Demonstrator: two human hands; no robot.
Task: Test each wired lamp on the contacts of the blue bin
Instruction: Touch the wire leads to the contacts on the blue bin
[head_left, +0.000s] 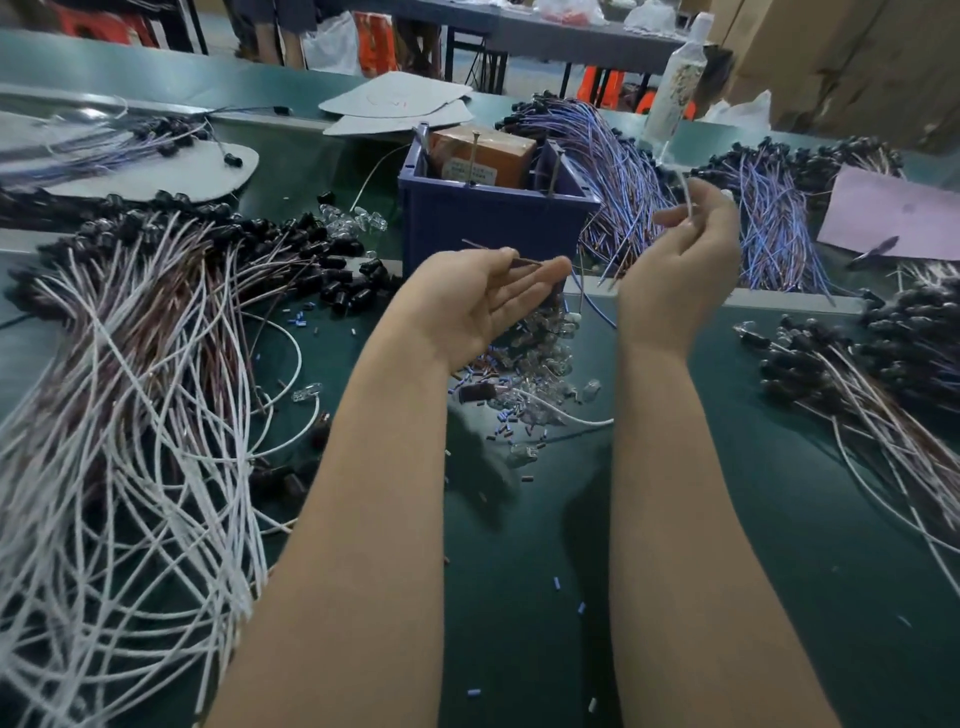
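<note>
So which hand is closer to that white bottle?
Right. The right hand, pinching a white wire, is in front of the bottle; the left hand, holding a brown wire, is further left, before the blue bin.

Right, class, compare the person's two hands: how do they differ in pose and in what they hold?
The left hand lies palm up with fingers nearly straight; the right hand is held higher, fingers curled. The left hand pinches a brown wire under its thumb; the right hand pinches a white wire. Both are in front of the blue bin, each holding one thin wire.
</note>
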